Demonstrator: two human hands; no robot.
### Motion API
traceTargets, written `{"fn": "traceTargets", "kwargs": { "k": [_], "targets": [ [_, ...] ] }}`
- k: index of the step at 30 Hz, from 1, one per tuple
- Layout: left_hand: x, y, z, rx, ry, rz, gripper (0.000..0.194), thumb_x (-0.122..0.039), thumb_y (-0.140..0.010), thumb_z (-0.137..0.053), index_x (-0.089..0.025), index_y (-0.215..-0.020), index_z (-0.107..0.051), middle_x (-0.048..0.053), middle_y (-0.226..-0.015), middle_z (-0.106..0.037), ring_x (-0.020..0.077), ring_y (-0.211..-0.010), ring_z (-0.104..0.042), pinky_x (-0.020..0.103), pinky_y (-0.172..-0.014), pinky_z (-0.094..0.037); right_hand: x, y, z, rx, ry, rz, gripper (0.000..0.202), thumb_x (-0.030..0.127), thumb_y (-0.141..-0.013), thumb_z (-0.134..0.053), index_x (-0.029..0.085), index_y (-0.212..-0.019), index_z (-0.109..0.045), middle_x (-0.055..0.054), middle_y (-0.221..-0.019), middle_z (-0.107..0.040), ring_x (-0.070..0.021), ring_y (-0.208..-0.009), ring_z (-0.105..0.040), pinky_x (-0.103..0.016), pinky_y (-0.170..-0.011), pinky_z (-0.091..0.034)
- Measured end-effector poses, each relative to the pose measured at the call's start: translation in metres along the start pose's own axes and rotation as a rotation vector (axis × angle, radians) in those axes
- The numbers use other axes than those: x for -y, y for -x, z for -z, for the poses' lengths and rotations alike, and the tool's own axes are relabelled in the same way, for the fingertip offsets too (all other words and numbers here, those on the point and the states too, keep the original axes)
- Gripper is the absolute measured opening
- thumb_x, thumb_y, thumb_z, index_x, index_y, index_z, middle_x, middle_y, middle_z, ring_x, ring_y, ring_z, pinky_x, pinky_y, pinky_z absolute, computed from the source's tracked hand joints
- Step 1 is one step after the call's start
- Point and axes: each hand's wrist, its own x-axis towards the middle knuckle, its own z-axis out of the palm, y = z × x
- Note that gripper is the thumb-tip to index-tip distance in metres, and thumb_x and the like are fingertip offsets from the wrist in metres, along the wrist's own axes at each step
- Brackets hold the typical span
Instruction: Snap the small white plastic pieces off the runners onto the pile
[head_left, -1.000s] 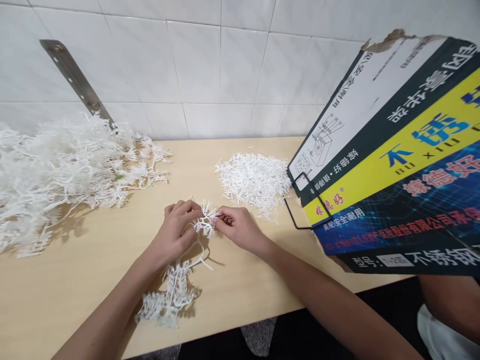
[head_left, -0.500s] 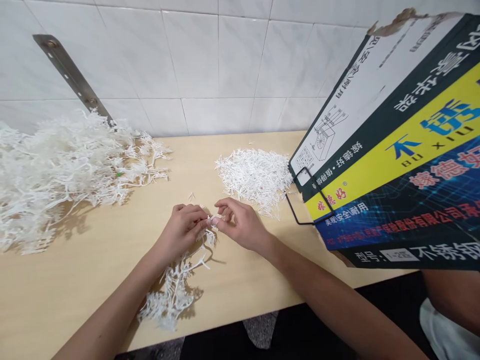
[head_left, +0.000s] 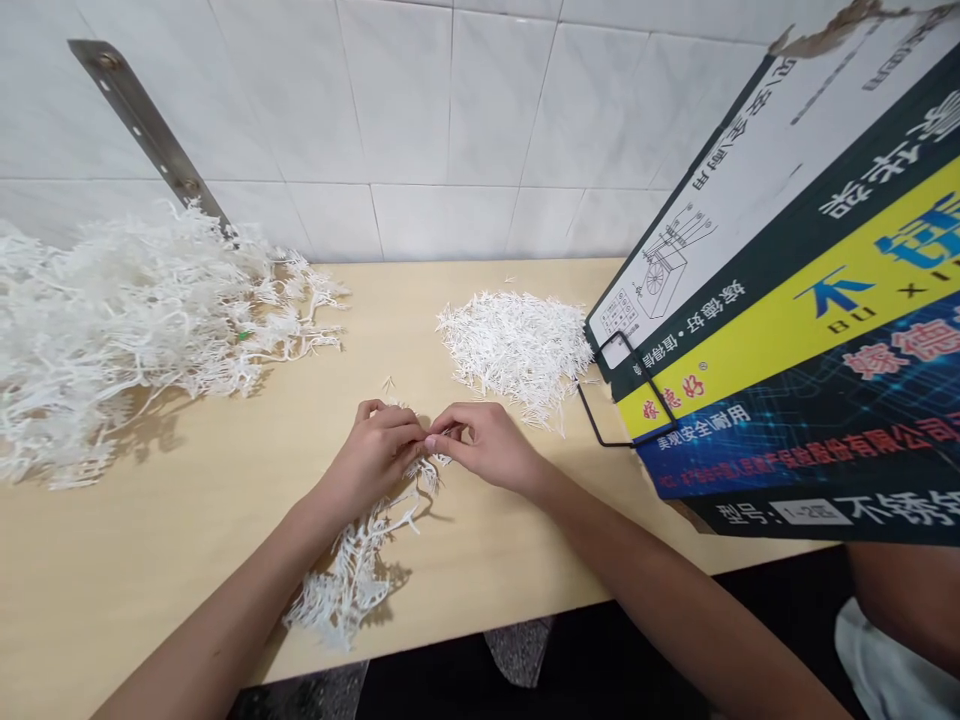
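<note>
My left hand [head_left: 373,446] is closed on a branching white plastic sprue [head_left: 351,575]. The sprue trails down under that wrist onto the table, its many thin twigs spread toward the front edge. Right beside it, my right hand [head_left: 487,446] pinches the sprue's upper end between thumb and forefinger. The fingertips of both hands meet there and hide the exact spot. Beyond my right hand lies a pile of small loose white plastic pieces [head_left: 517,350]. One stray piece [head_left: 388,383] rests just behind my left hand.
A large tangled heap of white sprues [head_left: 127,320] covers the table's left side. On the right leans a big printed cardboard box [head_left: 787,330], a bent black wire frame [head_left: 602,440] at its corner. A metal bracket [head_left: 142,130] is fixed to the tiled wall [head_left: 405,110]. Another person's arm [head_left: 904,590] shows at lower right.
My right hand's fingers have closed in to a tighter pinch against the left fingertips. The view has shifted slightly; the heap, pile and box look unchanged.
</note>
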Motion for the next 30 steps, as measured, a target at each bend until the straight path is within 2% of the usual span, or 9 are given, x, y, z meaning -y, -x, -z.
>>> {"fn": "traceTargets", "kwargs": {
  "k": [4, 8, 13, 16, 18, 20, 22, 26, 30],
  "targets": [
    [-0.004, 0.0, 0.001, 0.022, -0.049, -0.017, 0.029, -0.026, -0.104, -0.048, -0.02, -0.085, -0.07, 0.002, -0.087, -0.073, 0.017, -0.08, -0.063, 0.042, -0.095, -0.031, 0.0, 0.0, 0.0, 0.041, 0.036, -0.022, 0.015, 0.029, -0.095, -0.062, 0.022, -0.09, -0.074, -0.002, -0.087, -0.074, -0.0142, -0.078, -0.064, -0.024, -0.069, -0.043],
    [-0.006, -0.002, 0.005, 0.076, 0.05, -0.015, 0.027, -0.028, -0.104, -0.049, -0.021, -0.087, -0.068, 0.002, -0.088, -0.073, 0.0179, -0.085, -0.064, 0.04, -0.096, -0.033, -0.001, 0.0, 0.006, 0.12, 0.013, 0.024, 0.015, 0.029, -0.097, -0.056, 0.02, -0.091, -0.067, 0.0, -0.08, -0.066, -0.0119, -0.069, -0.054, -0.023, -0.063, -0.038],
    [-0.004, -0.004, 0.01, 0.117, 0.212, -0.015, 0.028, -0.034, -0.105, -0.048, -0.022, -0.09, -0.069, 0.004, -0.095, -0.072, 0.0187, -0.089, -0.064, 0.036, -0.094, -0.038, -0.008, -0.001, 0.011, 0.18, -0.313, -0.008, 0.023, 0.04, -0.101, -0.051, 0.02, -0.094, -0.059, 0.002, -0.072, -0.059, -0.0119, -0.063, -0.051, -0.024, -0.061, -0.04],
    [-0.003, -0.004, 0.01, 0.116, 0.234, -0.011, 0.027, -0.035, -0.104, -0.051, -0.021, -0.09, -0.07, 0.004, -0.095, -0.072, 0.0189, -0.09, -0.065, 0.035, -0.095, -0.039, -0.007, -0.005, 0.014, -0.001, -0.539, -0.04, 0.026, 0.047, -0.101, -0.049, 0.021, -0.099, -0.051, 0.002, -0.076, -0.059, -0.011, -0.058, -0.052, -0.024, -0.057, -0.041],
    [-0.003, -0.004, 0.009, 0.1, 0.232, -0.015, 0.026, -0.036, -0.104, -0.053, -0.021, -0.091, -0.07, 0.005, -0.095, -0.072, 0.0189, -0.09, -0.066, 0.035, -0.094, -0.039, -0.004, -0.006, 0.017, -0.205, -0.547, -0.031, 0.026, 0.046, -0.098, -0.053, 0.023, -0.11, -0.048, -0.002, -0.096, -0.064, -0.0106, -0.061, -0.056, -0.025, -0.056, -0.043],
    [-0.003, -0.003, 0.008, 0.086, 0.221, -0.023, 0.024, -0.035, -0.104, -0.054, -0.021, -0.094, -0.07, 0.005, -0.097, -0.073, 0.0189, -0.092, -0.066, 0.035, -0.095, -0.039, 0.001, -0.005, 0.019, -0.394, -0.392, -0.015, 0.033, 0.042, -0.097, -0.055, 0.025, -0.124, -0.046, -0.008, -0.121, -0.062, -0.0126, -0.073, -0.063, -0.027, -0.061, -0.047],
    [-0.002, -0.002, 0.007, 0.088, 0.203, -0.029, 0.021, -0.033, -0.104, -0.053, -0.021, -0.099, -0.07, 0.005, -0.101, -0.073, 0.0189, -0.095, -0.066, 0.036, -0.096, -0.039, 0.006, -0.001, 0.02, -0.444, -0.152, -0.001, 0.031, 0.039, -0.1, -0.052, 0.024, -0.127, -0.05, -0.01, -0.125, -0.063, -0.0157, -0.084, -0.065, -0.029, -0.069, -0.048],
    [-0.001, -0.001, 0.006, 0.089, 0.161, -0.006, 0.023, -0.032, -0.105, -0.049, -0.021, -0.099, -0.068, 0.005, -0.101, -0.072, 0.0192, -0.094, -0.066, 0.037, -0.096, -0.039, 0.011, 0.006, 0.012, -0.12, 0.244, 0.049, 0.027, 0.047, -0.099, -0.056, 0.022, -0.093, -0.063, -0.002, -0.084, -0.067, -0.0163, -0.076, -0.06, -0.028, -0.067, -0.039],
    [-0.006, -0.002, 0.008, 0.087, 0.163, 0.017, 0.026, -0.032, -0.106, -0.046, -0.021, -0.096, -0.067, 0.005, -0.096, -0.071, 0.0188, -0.09, -0.065, 0.037, -0.094, -0.04, 0.005, 0.007, 0.004, 0.042, 0.331, 0.145, 0.032, 0.044, -0.102, -0.054, 0.02, -0.082, -0.062, -0.001, -0.079, -0.063, -0.0133, -0.071, -0.052, -0.027, -0.065, -0.031]
  ]
}}
